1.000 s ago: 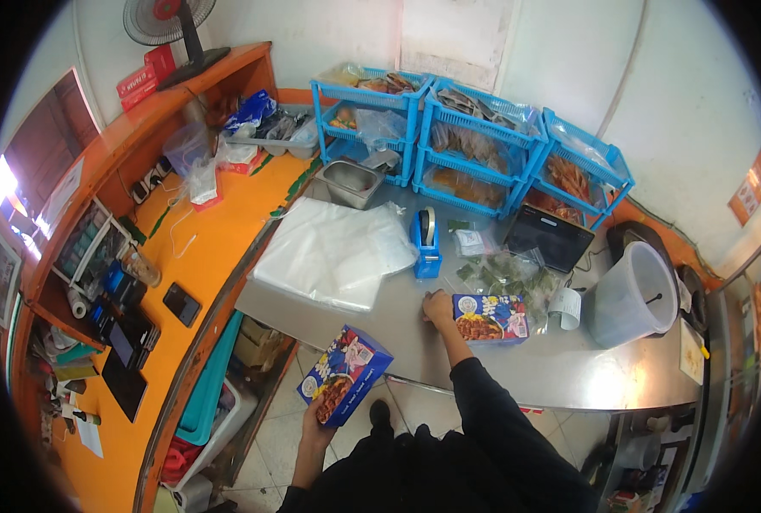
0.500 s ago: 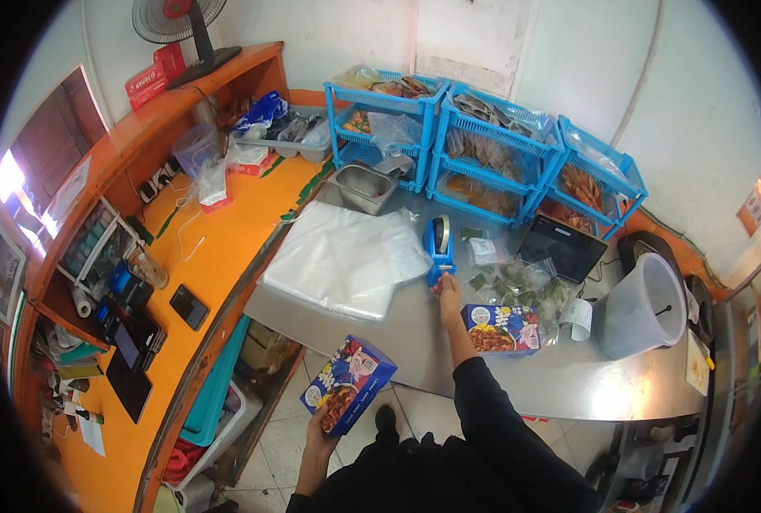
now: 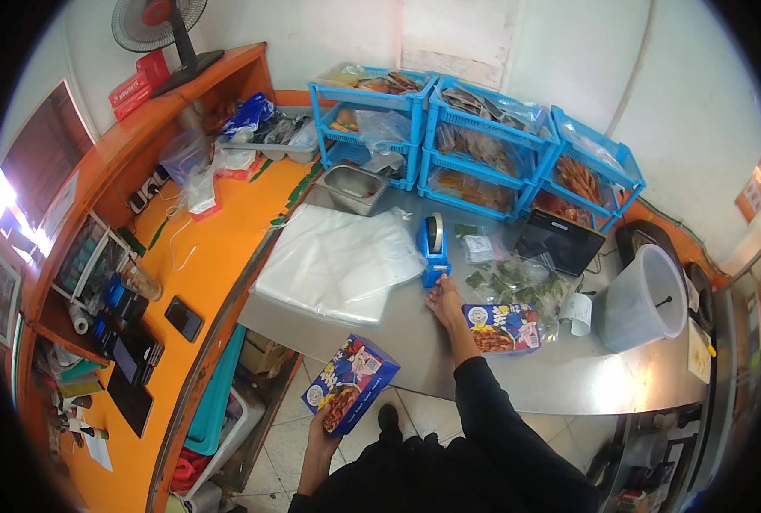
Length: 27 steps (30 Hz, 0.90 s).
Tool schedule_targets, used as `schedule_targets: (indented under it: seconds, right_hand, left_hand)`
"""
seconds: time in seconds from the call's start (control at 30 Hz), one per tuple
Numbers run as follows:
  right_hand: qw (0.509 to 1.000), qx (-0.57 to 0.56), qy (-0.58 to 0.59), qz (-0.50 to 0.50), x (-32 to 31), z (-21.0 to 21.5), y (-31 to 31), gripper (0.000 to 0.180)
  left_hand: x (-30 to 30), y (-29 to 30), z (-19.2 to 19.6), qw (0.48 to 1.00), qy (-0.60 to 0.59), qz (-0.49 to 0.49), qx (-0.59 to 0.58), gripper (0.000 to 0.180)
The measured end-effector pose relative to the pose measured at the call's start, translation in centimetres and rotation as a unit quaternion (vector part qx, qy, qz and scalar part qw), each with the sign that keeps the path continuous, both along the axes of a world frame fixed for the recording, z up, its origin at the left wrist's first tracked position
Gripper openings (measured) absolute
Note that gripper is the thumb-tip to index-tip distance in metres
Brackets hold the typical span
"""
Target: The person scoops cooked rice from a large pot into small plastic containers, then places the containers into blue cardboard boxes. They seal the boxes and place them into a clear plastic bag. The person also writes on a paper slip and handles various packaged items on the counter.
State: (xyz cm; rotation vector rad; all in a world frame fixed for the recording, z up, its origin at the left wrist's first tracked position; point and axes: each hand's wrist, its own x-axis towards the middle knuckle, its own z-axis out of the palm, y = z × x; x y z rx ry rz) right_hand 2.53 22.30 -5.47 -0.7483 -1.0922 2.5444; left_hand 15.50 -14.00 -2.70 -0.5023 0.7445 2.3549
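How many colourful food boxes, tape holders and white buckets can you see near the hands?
Colourful boxes: 2, one held in the left hand as the held box, one lying on the counter as the counter box
Blue tape dispenser: 1, by the right hand
White bucket: 1
Total: 4

Blue box (image 3: 351, 384) held low; matching box (image 3: 502, 328) on counter.
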Motion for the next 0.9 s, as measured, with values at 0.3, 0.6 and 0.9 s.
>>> schedule_targets:
  seconds: [0.3, 0.6, 0.9]
  right_hand:
    - [0.998, 0.016, -0.041, 0.053, -0.7, -1.8, -0.5, 0.016]
    - [0.845, 0.491, 0.149, 0.151, 13.3, 9.7, -11.7, 0.028]
    - [0.894, 0.383, -0.004, 0.233, 18.2, 5.7, -12.1, 0.029]
  left_hand:
    - [-1.0, 1.2, 1.4, 0.999, 0.011, -0.028, 0.025, 0.045]
    - [-3.5, 3.0, 5.0, 0.998, 0.055, -0.015, 0.032, 0.041]
    - [-2.3, 5.7, 7.8, 0.991, 0.098, -0.006, 0.092, 0.036]
